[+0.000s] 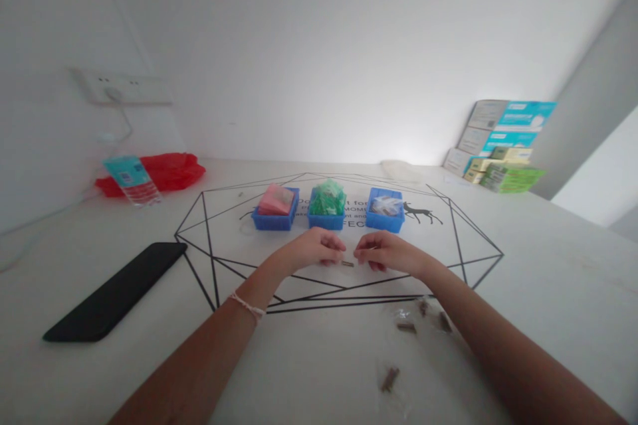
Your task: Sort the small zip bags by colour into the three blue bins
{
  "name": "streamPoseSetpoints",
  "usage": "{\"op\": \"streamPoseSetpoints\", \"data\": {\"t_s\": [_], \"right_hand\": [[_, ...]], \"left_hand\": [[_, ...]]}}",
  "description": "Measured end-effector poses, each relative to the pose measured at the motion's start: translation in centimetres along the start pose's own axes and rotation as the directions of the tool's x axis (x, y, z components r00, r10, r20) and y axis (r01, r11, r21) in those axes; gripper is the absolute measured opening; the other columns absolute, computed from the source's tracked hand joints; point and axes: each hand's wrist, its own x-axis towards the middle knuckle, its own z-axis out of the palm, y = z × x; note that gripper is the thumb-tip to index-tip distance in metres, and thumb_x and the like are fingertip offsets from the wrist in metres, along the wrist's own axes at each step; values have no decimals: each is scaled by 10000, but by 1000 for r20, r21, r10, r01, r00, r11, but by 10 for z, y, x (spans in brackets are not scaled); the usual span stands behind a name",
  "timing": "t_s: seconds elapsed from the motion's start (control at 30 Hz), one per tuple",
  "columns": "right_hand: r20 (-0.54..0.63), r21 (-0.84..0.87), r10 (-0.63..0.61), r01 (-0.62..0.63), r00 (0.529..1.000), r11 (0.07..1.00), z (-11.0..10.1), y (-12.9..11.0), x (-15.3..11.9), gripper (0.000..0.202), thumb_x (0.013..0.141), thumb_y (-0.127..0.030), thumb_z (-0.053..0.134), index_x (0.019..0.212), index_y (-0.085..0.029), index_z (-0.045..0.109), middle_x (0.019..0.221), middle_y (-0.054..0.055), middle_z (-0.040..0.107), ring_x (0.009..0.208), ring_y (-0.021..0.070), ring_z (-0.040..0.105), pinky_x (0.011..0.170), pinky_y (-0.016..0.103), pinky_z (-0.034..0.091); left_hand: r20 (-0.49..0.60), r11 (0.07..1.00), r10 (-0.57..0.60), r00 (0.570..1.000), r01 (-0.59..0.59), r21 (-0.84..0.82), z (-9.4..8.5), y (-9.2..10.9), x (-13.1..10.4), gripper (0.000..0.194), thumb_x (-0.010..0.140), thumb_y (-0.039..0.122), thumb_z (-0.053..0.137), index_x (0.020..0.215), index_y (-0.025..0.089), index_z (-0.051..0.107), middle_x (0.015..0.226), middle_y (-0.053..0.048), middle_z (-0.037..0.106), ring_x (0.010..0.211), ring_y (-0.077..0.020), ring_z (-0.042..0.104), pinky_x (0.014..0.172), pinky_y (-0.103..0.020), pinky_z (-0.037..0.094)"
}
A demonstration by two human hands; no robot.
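Note:
My left hand point(321, 247) and my right hand point(381, 251) face each other over the middle of the table, fingertips a little apart. Each has thumb and fingers pinched together. Between them is a small clear plastic bag point(347, 264) with thin brass-coloured pieces in it; its clear edges are hard to make out, but they seem to run into both pinches. Just beyond my hands stand three blue bins: the left bin point(276, 222) holds pink packing, the middle bin point(325, 221) green shredded or crumpled packing, the right bin point(384, 222) clear bags with dark contents.
Several small clear bags point(390, 380) with brass-coloured pieces lie near my right forearm. A flat black slab point(117, 292) is at left. Behind it are a red plastic bag point(174, 172) and a blue-and-clear packet point(130, 176). Stacked boxes point(498, 136) stand at the back right.

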Motion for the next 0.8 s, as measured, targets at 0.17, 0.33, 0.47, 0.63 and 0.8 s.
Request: {"op": "streamPoseSetpoints", "data": {"t_s": [0.17, 0.33, 0.47, 0.63, 0.8], "right_hand": [[-116, 163, 62, -42, 991, 986, 5, 2, 3, 179, 839, -313, 657, 750, -165, 613, 594, -21, 624, 429, 69, 485, 392, 189, 356], [-128, 169, 109, -87, 986, 982, 7, 4, 4, 198, 860, -312, 658, 738, -161, 617, 472, -62, 524, 336, 41, 381, 330, 174, 257], [-176, 187, 51, -17, 983, 982, 6, 6, 7, 255, 816, -402, 714, 778, -161, 639, 486, -50, 570, 309, 35, 372, 308, 172, 240], [-287, 263, -79, 158, 955, 952, 5, 8, 11, 364, 654, -468, 829, 767, -163, 666, 592, -20, 643, 439, 98, 575, 425, 221, 477], [-355, 243, -212, 309, 911, 919, 4, 11, 15, 342, 555, -421, 887, 731, -173, 730, 743, 38, 739, 714, 175, 693, 726, 324, 573]], "left_hand": [[-11, 998, -62, 998, 62, 16, -4, 7, -4, 224, 642, 354, 752, 713, 142, 739, 627, -29, 660, 552, -125, 538, 522, -249, 383], [-38, 998, -70, 997, 70, -4, -2, 4, -3, 239, 637, 382, 764, 668, 150, 721, 598, -27, 652, 535, -126, 545, 509, -249, 377], [-88, 990, -78, 993, 66, -127, 0, 5, -2, 283, 632, 407, 795, 694, 145, 708, 643, -47, 691, 532, -123, 567, 512, -249, 388], [-178, 939, -129, 976, 62, -338, 1, 9, -2, 361, 575, 410, 877, 719, 126, 708, 722, -83, 733, 612, -132, 637, 622, -264, 487], [-129, 890, -143, 981, 70, -450, -1, 8, -3, 391, 509, 303, 938, 767, 104, 722, 761, -90, 742, 713, -186, 712, 738, -306, 557]]}}
